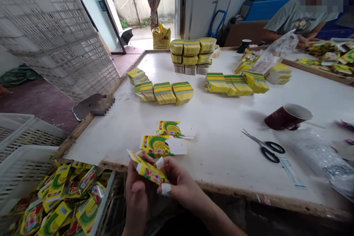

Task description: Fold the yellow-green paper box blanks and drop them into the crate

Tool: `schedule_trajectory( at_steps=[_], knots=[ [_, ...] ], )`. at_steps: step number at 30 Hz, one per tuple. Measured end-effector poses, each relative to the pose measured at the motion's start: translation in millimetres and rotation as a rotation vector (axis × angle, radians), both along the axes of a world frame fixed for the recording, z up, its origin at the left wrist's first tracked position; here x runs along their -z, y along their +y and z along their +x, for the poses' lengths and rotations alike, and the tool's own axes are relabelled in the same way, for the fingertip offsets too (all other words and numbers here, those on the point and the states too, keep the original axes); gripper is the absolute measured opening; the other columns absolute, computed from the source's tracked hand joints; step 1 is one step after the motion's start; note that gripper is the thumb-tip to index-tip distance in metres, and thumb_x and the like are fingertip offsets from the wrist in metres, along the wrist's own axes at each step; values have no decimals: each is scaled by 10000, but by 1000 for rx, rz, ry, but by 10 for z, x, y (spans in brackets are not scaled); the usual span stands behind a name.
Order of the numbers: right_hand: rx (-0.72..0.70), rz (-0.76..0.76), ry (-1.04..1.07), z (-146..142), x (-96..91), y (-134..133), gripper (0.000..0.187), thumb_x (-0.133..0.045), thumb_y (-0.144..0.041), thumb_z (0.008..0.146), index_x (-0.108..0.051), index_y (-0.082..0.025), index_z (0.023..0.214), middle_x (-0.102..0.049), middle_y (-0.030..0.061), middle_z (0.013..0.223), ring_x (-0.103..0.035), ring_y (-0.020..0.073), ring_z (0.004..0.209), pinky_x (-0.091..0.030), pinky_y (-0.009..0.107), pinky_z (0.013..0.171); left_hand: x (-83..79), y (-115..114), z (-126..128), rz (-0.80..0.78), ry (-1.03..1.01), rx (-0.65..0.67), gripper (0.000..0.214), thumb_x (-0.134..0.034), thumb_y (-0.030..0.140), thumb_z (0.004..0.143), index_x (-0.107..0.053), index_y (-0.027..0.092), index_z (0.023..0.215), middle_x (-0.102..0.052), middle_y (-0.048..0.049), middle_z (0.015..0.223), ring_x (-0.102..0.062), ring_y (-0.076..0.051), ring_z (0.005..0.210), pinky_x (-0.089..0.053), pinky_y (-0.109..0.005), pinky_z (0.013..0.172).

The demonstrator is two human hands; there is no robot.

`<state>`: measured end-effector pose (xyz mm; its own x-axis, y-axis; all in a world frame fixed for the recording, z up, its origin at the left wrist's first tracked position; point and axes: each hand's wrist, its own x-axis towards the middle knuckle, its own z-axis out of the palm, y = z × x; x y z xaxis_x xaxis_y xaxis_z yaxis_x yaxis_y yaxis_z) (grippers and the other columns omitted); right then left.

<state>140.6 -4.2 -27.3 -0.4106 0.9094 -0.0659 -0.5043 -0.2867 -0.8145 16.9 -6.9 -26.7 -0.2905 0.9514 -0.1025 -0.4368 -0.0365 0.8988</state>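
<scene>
A small yellow-and-green printed carton [151, 172] is held between both hands at the table's near edge, its white end flap standing out at the left. My left hand [136, 193] is closed around its left end, with part of the fingers behind it. My right hand [179, 180] pinches the right end; white tape wraps its thumb and a finger. Just beyond them lie a flattened carton [156, 145] and a second flattened carton [169, 129], both with white flaps pointing right.
Bundled cartons stand in rows [164, 93] and a stack [190, 57]. Scissors [264, 146], a dark mug [287, 117] and clear plastic [318, 158] lie right. A white crate [110, 188] of yellow packets [61, 199] sits lower left. Another person [293, 18] works far right.
</scene>
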Motion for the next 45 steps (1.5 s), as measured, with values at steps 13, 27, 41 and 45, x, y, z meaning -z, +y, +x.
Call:
schedule_trajectory(
  at_steps=[13,27,41,45],
  knots=[
    [297,440,-625,280,66,168,29,-654,-230,836,-659,-206,852,-630,10,797,-556,165,740,-444,278,682,-50,99,-146,-50,32,9,416,-778,465,726,-730,215,1054,-753,-78,1039,-703,-241,919,-575,-340,795],
    [219,997,-1021,401,-186,18,474,-556,-180,945,-482,-359,1377,-596,61,1284,-445,265,1287,-103,539,1197,-81,17,-327,-5,956,508,728,-820,252,634,-538,247,1306,-672,-119,1234,-643,-349,1109,-513,-488,939],
    [49,30,-314,190,-46,45,385,-551,-493,900,-693,-196,1098,-707,72,1063,-623,279,1046,-466,450,972,108,-112,-92,171,1285,305,530,-705,295,744,-437,255,1199,-722,-66,964,-721,-278,816,-566,-378,684],
    [86,30,-366,214,-83,42,356,-607,-379,863,-654,-233,1184,-704,62,1059,-645,263,1015,-492,435,952,103,-130,-40,207,1300,435,591,-709,278,724,-412,239,1234,-715,-108,1023,-718,-309,873,-568,-403,710]
  ],
)
